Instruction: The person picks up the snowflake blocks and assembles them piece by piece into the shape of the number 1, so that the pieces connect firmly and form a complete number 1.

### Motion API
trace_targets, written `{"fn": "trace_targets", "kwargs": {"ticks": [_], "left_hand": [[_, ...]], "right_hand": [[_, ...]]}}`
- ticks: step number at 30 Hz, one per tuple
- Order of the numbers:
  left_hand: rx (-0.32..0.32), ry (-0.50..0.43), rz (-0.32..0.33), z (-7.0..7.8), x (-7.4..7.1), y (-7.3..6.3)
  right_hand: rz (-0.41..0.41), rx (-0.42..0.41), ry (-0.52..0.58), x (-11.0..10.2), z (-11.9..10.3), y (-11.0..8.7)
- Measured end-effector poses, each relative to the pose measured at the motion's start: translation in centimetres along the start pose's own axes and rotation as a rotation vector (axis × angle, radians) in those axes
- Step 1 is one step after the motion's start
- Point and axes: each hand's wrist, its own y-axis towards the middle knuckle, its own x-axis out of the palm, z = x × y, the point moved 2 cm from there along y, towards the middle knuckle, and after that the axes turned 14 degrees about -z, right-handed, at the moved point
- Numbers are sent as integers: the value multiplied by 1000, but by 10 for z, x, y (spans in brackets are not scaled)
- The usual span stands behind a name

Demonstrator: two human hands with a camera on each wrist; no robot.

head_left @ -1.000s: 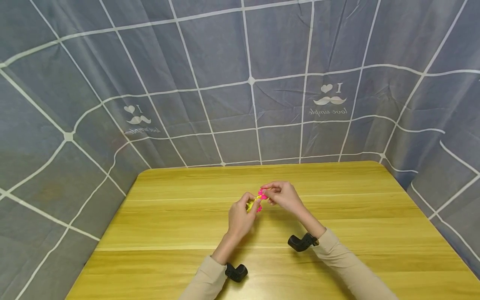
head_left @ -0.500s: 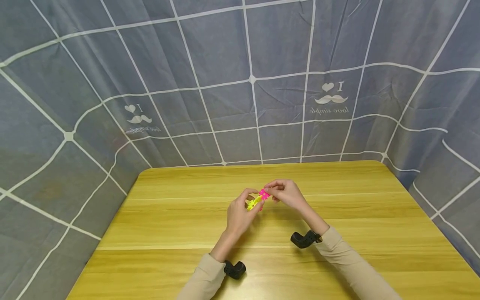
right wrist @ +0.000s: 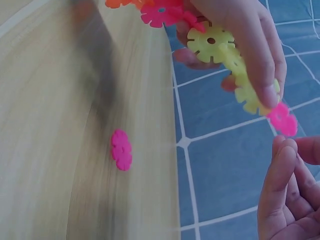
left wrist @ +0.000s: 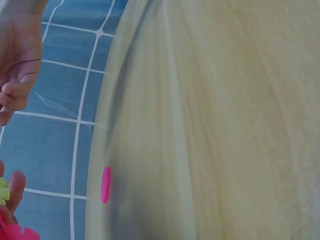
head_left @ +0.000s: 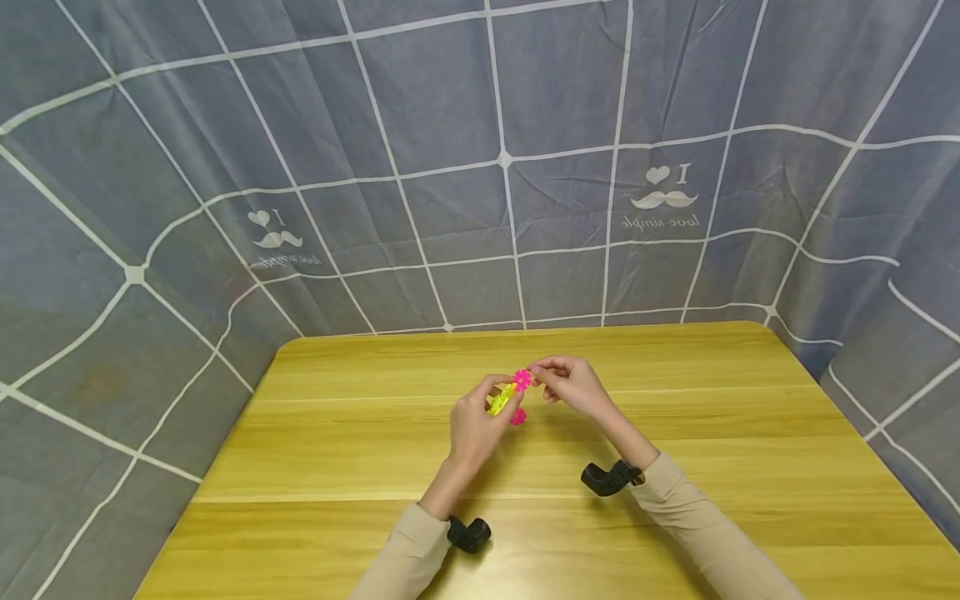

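In the right wrist view, a chain of slotted plastic flower discs runs from orange and pink ones to several yellow discs (right wrist: 211,41), with a pink disc (right wrist: 282,120) at its far end. My left hand (head_left: 474,423) grips the chain by its yellow part, thumb on the near side, fingers behind. From the right, my right hand (head_left: 573,385) has thumb and fingertips together at the outer edge of the end pink disc, its other fingers curled. The left wrist view shows only part of each hand at its left edge.
A loose pink disc (right wrist: 121,150) lies on the wooden table (head_left: 360,450), below the held chain. A grey curtain with white lines (head_left: 450,208) hangs behind the table. Black wrist cameras (head_left: 609,479) sit at both cuffs.
The right fingertips have shifted from over the end pink disc to its outer edge. That disc now shows its face more fully, and the loose pink disc below is more exposed. The left hand has moved slightly left.
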Motion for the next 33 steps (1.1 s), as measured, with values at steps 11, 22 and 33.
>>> {"fn": "trace_targets", "kwargs": {"ticks": [11,22,33], "left_hand": [[-118,-91,24,-7,-9,0],[-215,-385,-200,-8,-14,0],[-233,-508,-239,15,-26,1]], "right_hand": [[6,-5,-66,3,33,16],[-147,130,-191,14,59,28],[-181,196,-312,26,62,37]]}}
